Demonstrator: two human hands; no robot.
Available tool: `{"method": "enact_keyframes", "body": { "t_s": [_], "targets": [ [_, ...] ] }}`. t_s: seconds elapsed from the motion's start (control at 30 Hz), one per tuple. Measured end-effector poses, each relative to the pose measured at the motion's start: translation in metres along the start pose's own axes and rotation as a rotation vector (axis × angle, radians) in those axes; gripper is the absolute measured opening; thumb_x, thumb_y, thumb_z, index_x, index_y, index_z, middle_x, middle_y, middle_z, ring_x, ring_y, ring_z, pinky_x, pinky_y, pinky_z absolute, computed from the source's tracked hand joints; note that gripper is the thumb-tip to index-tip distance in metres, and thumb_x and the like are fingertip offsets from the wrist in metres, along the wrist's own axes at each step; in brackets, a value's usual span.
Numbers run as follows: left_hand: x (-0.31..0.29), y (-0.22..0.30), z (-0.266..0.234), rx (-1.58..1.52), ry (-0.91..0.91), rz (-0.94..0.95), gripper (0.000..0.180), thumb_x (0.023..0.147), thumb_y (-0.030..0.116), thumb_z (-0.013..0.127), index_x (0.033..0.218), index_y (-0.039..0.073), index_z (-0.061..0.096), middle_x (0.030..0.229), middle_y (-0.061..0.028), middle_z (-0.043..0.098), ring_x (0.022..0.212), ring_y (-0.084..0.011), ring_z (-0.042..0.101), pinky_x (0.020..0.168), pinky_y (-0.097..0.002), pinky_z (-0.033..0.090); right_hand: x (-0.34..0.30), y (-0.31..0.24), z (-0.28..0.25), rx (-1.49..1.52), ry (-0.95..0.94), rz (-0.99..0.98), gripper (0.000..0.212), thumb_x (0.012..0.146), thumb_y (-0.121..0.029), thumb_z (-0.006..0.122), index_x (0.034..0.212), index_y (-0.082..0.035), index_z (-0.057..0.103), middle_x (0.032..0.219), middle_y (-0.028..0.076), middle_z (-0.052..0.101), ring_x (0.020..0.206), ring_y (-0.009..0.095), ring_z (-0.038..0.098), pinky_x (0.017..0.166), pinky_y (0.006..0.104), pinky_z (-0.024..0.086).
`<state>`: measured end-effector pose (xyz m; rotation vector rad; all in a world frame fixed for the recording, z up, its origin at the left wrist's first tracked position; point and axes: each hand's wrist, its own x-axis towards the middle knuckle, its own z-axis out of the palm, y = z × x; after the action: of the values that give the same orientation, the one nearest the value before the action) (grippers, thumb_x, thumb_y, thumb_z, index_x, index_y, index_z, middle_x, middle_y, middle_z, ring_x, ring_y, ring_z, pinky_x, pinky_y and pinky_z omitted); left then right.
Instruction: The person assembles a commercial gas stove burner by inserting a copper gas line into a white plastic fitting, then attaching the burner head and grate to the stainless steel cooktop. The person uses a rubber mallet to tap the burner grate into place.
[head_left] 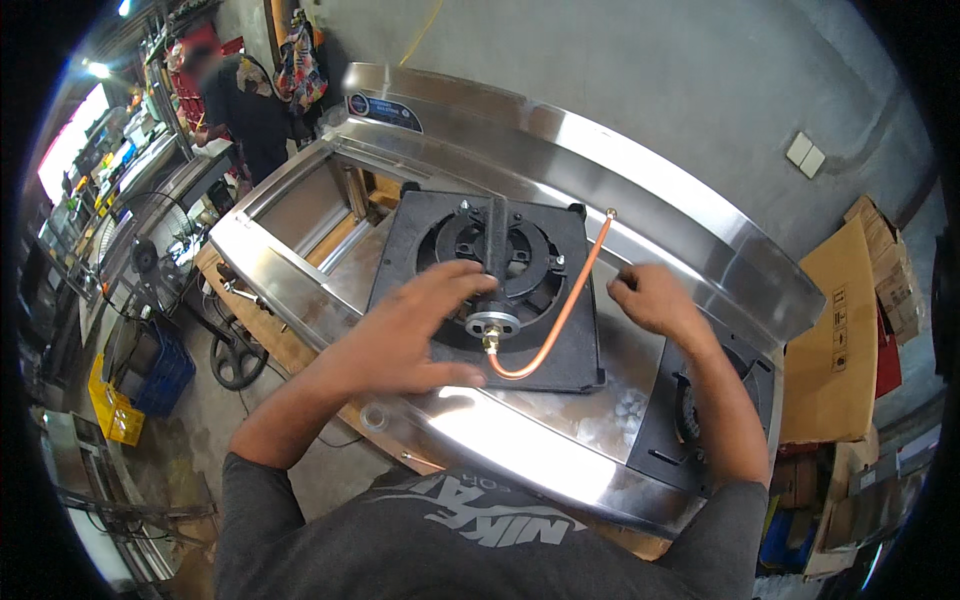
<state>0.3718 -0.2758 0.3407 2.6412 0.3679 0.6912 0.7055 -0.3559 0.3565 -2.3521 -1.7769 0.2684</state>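
A square black cast-iron stove grate [396, 290] lies on the stainless-steel stove body [598, 375], with a round burner [540, 275] in its middle. Across the burner runs a dark pipe [496, 235], ending in a silver disc and a brass fitting [491, 340]. From that fitting a bent copper tube [560, 325] curves up to the right, its far end free. My left hand [415, 330] hovers beside the fitting, fingers and thumb apart, holding nothing. Right of the tube, my right hand [655, 298] is closed, its fingers curled; whatever they may hold is hidden.
A rectangular opening [310, 215] takes up the stove's left side. Another black grate [650, 440] sits at its right end, partly behind my forearm. Cardboard [830, 330] leans at the right. A fan [145, 255] and crates [160, 375] stand left; a person [245, 110] is farther back.
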Motion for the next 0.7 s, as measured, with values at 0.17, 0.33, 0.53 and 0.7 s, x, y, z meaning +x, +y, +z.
{"method": "enact_keyframes", "body": {
  "t_s": [0.17,0.33,0.53,0.7],
  "targets": [
    [0.033,-0.01,0.03,0.171,0.042,0.117,0.066,0.074,0.032,0.081,0.131,0.009,0.055,0.14,-0.0163,0.053,0.117,-0.0383,0.059,0.101,-0.0469,0.048,0.016,0.039,0.057,0.339,-0.116,0.138,0.061,0.085,-0.043,0.075,0.122,0.003,0.065,0.105,0.025,0.072,0.097,0.034,0.07,0.087,0.0414,0.053],
    [0.028,-0.024,0.024,0.021,0.162,0.089,0.052,0.072,0.022,0.081,0.119,0.009,0.063,0.122,-0.0108,0.066,0.104,-0.035,0.064,0.094,-0.0431,0.051,0.015,0.032,0.069,0.79,-0.066,0.153,0.056,0.084,-0.009,0.073,0.133,0.007,0.054,0.103,0.014,0.067,0.087,0.019,0.063,0.075,0.0324,0.051],
    [-0.002,-0.007,-0.055,-0.454,0.477,-0.077,0.048,0.074,0.022,0.087,0.115,0.008,0.065,0.113,-0.0084,0.067,0.105,-0.0186,0.064,0.095,-0.0346,0.05,0.005,-0.015,0.04,1.705,0.007,-0.133,0.066,0.09,-0.056,0.066,0.131,-0.005,0.057,0.121,0.014,0.066,0.107,0.029,0.066,0.098,0.038,0.052],
    [-0.029,-0.028,-0.087,-0.85,0.713,0.089,0.053,0.07,0.017,0.09,0.115,0.004,0.064,0.12,-0.0106,0.066,0.113,-0.0185,0.061,0.1,-0.0348,0.047,0.059,-0.07,0.102,1.825,-0.121,-0.104,0.066,0.088,-0.051,0.07,0.133,-0.004,0.055,0.121,0.014,0.065,0.107,0.029,0.066,0.097,0.0386,0.052]
  ]
}}
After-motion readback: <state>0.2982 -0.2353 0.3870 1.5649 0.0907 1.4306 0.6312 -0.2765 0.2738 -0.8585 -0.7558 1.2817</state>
